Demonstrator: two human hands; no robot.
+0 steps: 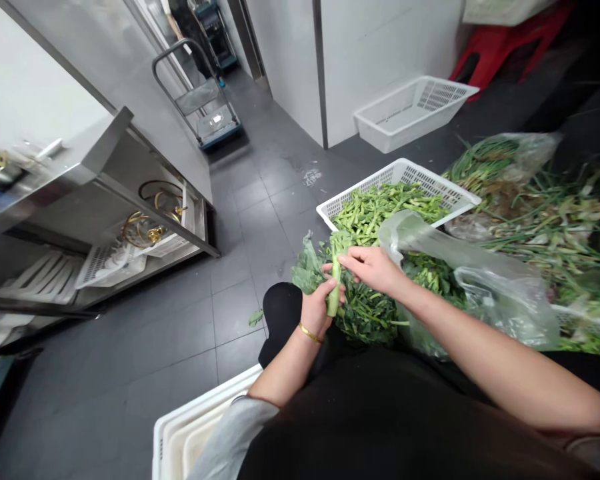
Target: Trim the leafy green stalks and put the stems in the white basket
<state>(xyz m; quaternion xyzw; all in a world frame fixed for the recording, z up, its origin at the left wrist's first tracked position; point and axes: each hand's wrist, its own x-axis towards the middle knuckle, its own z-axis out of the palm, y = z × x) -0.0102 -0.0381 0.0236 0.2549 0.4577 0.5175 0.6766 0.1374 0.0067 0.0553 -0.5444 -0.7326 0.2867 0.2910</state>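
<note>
A thick pale-green leafy vegetable stalk (pixel 335 293) stands nearly upright between my hands, its cut end toward me. My left hand (pixel 316 305), with a gold bracelet at the wrist, is wrapped round its lower part. My right hand (pixel 373 268) is closed in a pinch against its upper part; whether a leaf or strip lies in those fingertips cannot be seen. Just beyond, broad grey-green leaves (pixel 307 263) hang at the left. Below my hands is a heap of dark leafy greens (pixel 367 317). A white basket (pixel 405 165) farther off holds many trimmed green stalks.
Clear plastic bags (pixel 505 293) and bundles of green onions (pixel 545 227) lie at the right. Another white basket (pixel 390 139) stands by the wall near a red stool (pixel 500 50). Stacked white baskets (pixel 167 433) are at my left, a steel counter (pixel 95 150) and trolley (pixel 220 133) beyond.
</note>
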